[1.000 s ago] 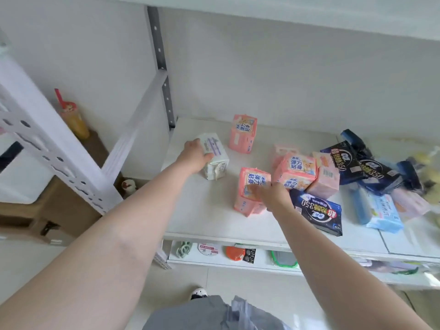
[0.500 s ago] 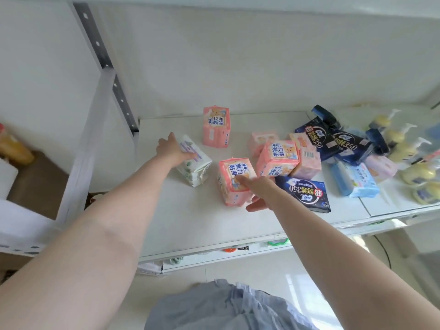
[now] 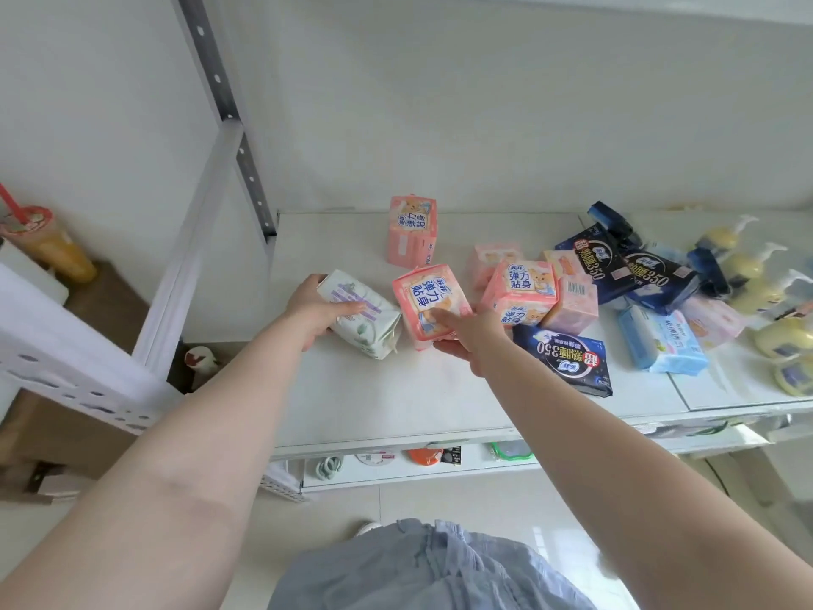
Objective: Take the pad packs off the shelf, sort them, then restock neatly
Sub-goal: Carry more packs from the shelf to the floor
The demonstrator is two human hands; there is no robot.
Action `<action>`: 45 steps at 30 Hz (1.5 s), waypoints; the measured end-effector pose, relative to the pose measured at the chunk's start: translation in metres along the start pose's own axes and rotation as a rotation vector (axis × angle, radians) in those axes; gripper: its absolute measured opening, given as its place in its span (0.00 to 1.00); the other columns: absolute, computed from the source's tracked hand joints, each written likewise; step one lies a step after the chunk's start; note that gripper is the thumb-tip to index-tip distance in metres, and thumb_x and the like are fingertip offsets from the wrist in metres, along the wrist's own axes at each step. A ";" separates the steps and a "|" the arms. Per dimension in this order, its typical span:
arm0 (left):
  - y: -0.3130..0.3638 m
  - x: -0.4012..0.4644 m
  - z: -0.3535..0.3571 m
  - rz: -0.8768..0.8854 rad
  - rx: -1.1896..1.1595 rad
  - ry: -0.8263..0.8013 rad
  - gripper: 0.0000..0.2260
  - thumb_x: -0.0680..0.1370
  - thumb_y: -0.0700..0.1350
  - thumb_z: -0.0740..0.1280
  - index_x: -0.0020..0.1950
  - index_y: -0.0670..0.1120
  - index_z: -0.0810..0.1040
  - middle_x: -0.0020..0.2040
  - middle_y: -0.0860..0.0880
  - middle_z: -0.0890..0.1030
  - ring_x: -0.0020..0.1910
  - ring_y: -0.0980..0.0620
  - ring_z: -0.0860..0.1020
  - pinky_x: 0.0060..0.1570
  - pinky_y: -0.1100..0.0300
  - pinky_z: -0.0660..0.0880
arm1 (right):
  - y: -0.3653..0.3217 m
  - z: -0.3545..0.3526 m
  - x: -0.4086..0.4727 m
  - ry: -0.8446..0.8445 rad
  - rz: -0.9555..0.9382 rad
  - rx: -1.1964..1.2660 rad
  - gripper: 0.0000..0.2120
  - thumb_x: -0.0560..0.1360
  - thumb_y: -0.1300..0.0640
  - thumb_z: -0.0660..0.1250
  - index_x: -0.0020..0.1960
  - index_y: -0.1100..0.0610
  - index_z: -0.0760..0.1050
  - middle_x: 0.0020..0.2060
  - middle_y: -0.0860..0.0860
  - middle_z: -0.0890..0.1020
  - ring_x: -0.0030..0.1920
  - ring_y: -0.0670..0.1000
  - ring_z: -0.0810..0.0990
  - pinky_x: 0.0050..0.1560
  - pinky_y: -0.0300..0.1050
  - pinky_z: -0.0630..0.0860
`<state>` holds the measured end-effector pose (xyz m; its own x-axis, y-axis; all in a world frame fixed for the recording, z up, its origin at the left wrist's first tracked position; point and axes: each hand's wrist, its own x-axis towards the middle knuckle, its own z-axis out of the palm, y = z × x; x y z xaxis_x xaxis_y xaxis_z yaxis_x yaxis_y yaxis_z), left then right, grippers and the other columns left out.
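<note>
Left hand: my left hand [image 3: 314, 308] grips the white pad pack with purple print [image 3: 360, 319], fingers curled over its top, thumb side hidden.
Right hand: my right hand [image 3: 462, 334] holds the nearest pink pad pack [image 3: 429, 301], index finger laid across its face, thumb under its near edge.
Key relation: the two held packs lie side by side, nearly touching, straight ahead of me; the white pack's long axis runs from far left to near right, and each pack lies nearer its own hand.
Remaining packs: one pink pack stands upright [image 3: 411, 235] behind; the pink cluster [image 3: 523, 286], dark blue packs [image 3: 616, 261] and a light blue pack [image 3: 664, 341] lie to my right, closer to my right hand.
Surface: white shelf board [image 3: 374, 402], smooth; I judge that packs slide easily on it.
Room: pale wall, perforated shelf upright [image 3: 228, 121], pump bottles [image 3: 748, 275] at far right, a drink cup [image 3: 48, 244] at left.
</note>
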<state>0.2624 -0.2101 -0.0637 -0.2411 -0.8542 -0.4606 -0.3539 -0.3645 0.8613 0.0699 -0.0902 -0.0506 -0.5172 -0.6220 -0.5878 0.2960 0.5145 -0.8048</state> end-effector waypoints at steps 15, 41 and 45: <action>-0.038 -0.159 0.100 0.065 -0.221 0.386 0.23 0.63 0.39 0.80 0.53 0.45 0.74 0.51 0.44 0.83 0.47 0.46 0.83 0.42 0.57 0.79 | 0.053 -0.125 -0.058 -0.143 -0.104 0.018 0.23 0.68 0.51 0.77 0.59 0.60 0.75 0.52 0.56 0.83 0.53 0.56 0.83 0.51 0.51 0.82; -0.262 -0.480 0.287 -0.147 -0.099 0.022 0.26 0.62 0.40 0.81 0.55 0.46 0.73 0.49 0.46 0.83 0.43 0.47 0.82 0.45 0.52 0.79 | 0.321 -0.392 -0.301 0.030 0.081 -0.037 0.19 0.68 0.54 0.77 0.56 0.58 0.78 0.49 0.56 0.85 0.40 0.51 0.82 0.40 0.43 0.79; -0.263 -0.500 0.336 -0.133 -0.025 -0.041 0.26 0.61 0.40 0.81 0.53 0.47 0.72 0.49 0.47 0.83 0.48 0.45 0.83 0.49 0.47 0.79 | 0.337 -0.448 -0.313 0.054 0.088 -0.009 0.19 0.68 0.54 0.77 0.56 0.58 0.78 0.44 0.54 0.84 0.39 0.50 0.82 0.39 0.43 0.80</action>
<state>0.1721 0.4371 -0.1317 -0.2305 -0.7818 -0.5794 -0.3628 -0.4834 0.7967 -0.0284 0.5423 -0.1013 -0.5323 -0.5417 -0.6506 0.3352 0.5708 -0.7496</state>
